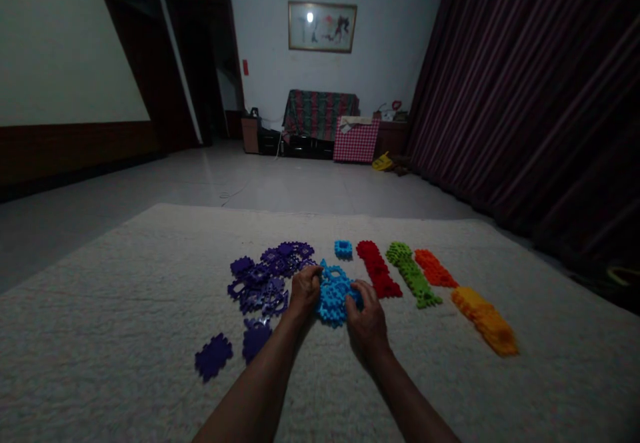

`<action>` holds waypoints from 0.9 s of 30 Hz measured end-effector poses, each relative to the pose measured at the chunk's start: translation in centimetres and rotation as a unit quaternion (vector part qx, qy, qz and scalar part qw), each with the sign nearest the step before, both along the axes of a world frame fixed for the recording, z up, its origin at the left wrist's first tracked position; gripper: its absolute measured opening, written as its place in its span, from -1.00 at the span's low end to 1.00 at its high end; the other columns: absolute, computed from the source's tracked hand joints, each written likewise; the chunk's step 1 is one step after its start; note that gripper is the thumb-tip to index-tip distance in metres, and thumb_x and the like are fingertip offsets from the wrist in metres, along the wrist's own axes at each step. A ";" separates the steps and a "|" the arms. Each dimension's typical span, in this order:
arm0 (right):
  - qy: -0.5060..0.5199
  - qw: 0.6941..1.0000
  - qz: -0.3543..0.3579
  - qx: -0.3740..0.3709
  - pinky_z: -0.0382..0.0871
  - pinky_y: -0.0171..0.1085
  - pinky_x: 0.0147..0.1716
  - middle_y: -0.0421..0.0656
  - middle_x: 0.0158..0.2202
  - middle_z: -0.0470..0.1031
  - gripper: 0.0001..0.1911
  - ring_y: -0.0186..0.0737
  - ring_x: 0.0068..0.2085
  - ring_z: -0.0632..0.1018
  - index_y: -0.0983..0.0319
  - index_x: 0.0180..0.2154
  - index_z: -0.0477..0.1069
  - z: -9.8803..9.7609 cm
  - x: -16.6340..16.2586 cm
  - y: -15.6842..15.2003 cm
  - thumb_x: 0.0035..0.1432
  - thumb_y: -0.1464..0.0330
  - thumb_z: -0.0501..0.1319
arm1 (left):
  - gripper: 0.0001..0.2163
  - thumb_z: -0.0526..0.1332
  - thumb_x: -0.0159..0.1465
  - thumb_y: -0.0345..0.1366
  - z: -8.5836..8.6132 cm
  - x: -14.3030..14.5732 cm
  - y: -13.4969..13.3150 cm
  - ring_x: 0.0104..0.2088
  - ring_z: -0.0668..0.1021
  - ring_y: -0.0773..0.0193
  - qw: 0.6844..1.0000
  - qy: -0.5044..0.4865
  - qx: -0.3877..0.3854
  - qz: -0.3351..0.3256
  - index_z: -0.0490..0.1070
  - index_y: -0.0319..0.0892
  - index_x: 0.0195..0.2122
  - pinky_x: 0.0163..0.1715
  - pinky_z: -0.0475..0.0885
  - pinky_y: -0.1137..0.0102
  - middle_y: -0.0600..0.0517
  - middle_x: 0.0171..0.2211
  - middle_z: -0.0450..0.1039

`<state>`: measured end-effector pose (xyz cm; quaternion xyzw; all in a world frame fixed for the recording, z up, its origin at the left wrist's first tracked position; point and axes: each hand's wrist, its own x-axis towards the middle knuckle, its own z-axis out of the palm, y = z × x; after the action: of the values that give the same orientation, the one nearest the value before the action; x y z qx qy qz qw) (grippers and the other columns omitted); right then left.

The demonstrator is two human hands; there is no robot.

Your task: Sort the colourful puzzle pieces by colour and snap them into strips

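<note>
A heap of light blue interlocking plastic tiles [333,303] with notched edges lies on the mat between my hands. My left hand [304,291] is closed at the heap's left side, thumb and fingers pinching the edge of a blue tile. On the right side, my right hand [369,315] curls its fingers and thumb around a blue tile's edge. A single pile of blue tiles [343,249] sits just beyond the heap. Purple tiles [265,286] lie scattered to the left, and my left forearm partly covers one purple tile [256,340].
Rows of overlapping tiles run along the right: red [379,270], green [413,275], orange-red [435,268] and yellow-orange [485,321]. A lone purple tile [214,356] lies front left. Everything rests on a pale mat [125,310]; a dark curtain [540,96] hangs at right.
</note>
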<state>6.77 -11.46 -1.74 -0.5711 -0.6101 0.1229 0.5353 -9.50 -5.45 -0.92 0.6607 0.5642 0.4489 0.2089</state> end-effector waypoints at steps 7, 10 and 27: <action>-0.049 0.998 -0.023 -0.042 0.26 0.04 0.25 0.11 0.21 0.38 -0.53 0.06 0.25 0.38 0.30 0.06 0.43 -0.4 0.3 -0.1 0.24 0.16 0.09 | -0.63 0.01 0.17 -0.57 -1.8 1.2 0.5 -0.14 0.61 0.17 0.995 0.000 0.094 0.042 0.57 -0.24 -0.16 0.00 0.49 0.26 -0.11 -0.19 0.61; -0.074 0.996 -0.001 -0.042 0.30 0.01 0.22 0.09 0.14 0.45 -0.54 0.04 0.19 0.45 0.27 0.03 0.45 0.9 0.8 0.9 0.23 0.14 0.11 | -0.66 0.03 0.22 -0.52 -2.2 1.5 0.8 -0.12 0.61 0.15 0.992 -0.018 0.111 0.060 0.55 -0.24 -0.12 0.02 0.49 0.24 -0.13 -0.16 0.61; -0.142 0.976 0.157 -0.060 0.35 -0.01 0.16 0.04 0.01 0.55 -0.66 -0.02 0.07 0.53 0.23 -0.09 0.49 1.5 1.8 4.8 0.21 0.20 0.13 | -0.63 0.06 0.26 -0.47 -0.6 1.4 -0.1 0.01 0.51 0.09 0.989 0.142 0.042 -0.023 0.53 -0.15 0.02 0.11 0.39 0.17 -0.09 -0.01 0.55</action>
<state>8.59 -6.65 -0.28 -0.5110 -0.7532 0.1598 0.3821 -8.10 -5.58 -1.48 0.7388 0.5533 0.3687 0.1093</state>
